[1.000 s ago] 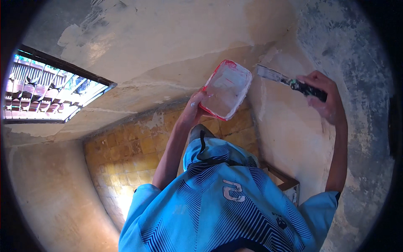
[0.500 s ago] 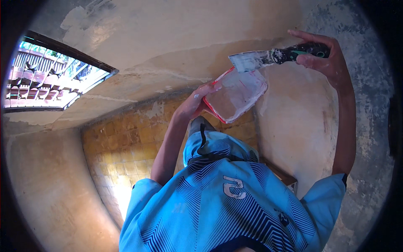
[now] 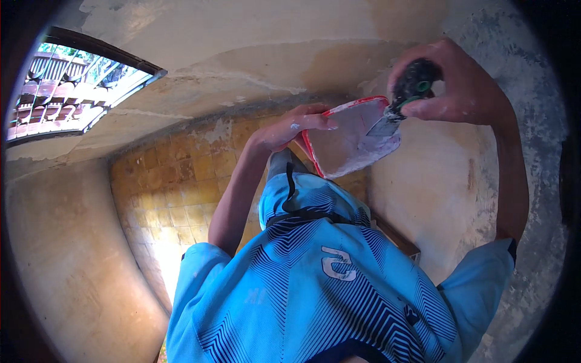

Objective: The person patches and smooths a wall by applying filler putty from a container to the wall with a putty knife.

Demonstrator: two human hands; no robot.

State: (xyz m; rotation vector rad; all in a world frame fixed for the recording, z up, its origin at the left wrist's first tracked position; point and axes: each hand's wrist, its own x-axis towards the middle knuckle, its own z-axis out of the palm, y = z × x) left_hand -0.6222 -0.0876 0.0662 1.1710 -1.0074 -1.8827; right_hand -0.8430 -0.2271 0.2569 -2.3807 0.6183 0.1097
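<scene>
My left hand [image 3: 296, 126] is closed on the left rim of a red-edged plastic tub [image 3: 345, 136], held up in front of my waist with its opening tilted toward me. White paste smears its inner walls. In my right hand [image 3: 457, 85] is a putty knife [image 3: 414, 85] with a black and green handle, gripped between fingers and thumb. Its blade points down and left into the right side of the tub; whether it touches the wall there I cannot tell. White residue marks both hands.
A barred window [image 3: 72, 88] opens in the wall at the left. Ahead is a patchy plastered wall [image 3: 242, 66], and rough grey plaster [image 3: 514, 60] covers the right side. Yellowish tiles [image 3: 175, 187] lie below. A brown wooden edge [image 3: 396, 239] shows beside my right hip.
The putty knife has turned from nearly level above the tub to pointing down into it. My right hand has rotated with it, and the tub has shifted slightly right.
</scene>
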